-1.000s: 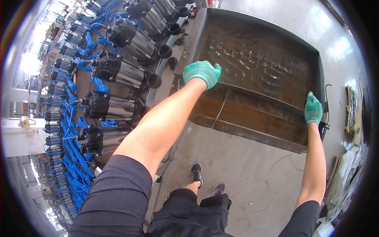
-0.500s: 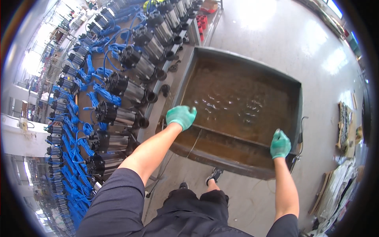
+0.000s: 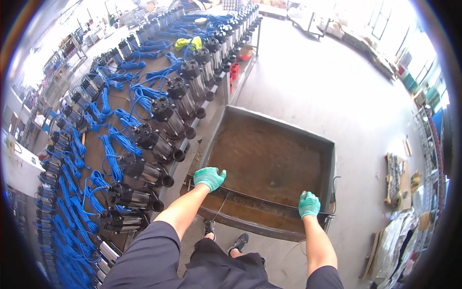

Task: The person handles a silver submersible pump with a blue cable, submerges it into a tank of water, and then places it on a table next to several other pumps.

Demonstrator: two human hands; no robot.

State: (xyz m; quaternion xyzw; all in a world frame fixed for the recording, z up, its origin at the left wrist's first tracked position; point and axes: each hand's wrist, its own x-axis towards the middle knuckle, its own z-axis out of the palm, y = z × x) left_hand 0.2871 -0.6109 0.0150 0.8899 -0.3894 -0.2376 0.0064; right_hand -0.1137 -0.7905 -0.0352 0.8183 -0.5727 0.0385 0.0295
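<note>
A large dark metal tank (image 3: 281, 122) of brownish water (image 3: 269, 159) stands on the floor in front of me. A thin dark bar (image 3: 260, 201) crosses it near its close side. My left hand (image 3: 210, 178), in a green glove, is closed over the left end of this bar, thumb sticking out. Towards the right end, my right hand (image 3: 309, 204), gloved alike, is closed in a fist on the bar. The fingers' undersides are hidden in both hands. A thin cord (image 3: 222, 204) hangs from the bar across the near strip of water.
Left of the tank runs a long table (image 3: 103, 149) with rows of steel and black pumps (image 3: 156, 142) and coiled blue cables (image 3: 110, 156). Red pieces (image 3: 234, 72) sit by its far edge. Sheeted flat stacks (image 3: 394, 241) lie at right. A bent rod (image 3: 335, 192) rises at the tank's right side.
The view has tilted up, showing more of the far floor and table. My feet have shifted in a step. Ripples on the water have calmed; both hands keep their places on the bar.
</note>
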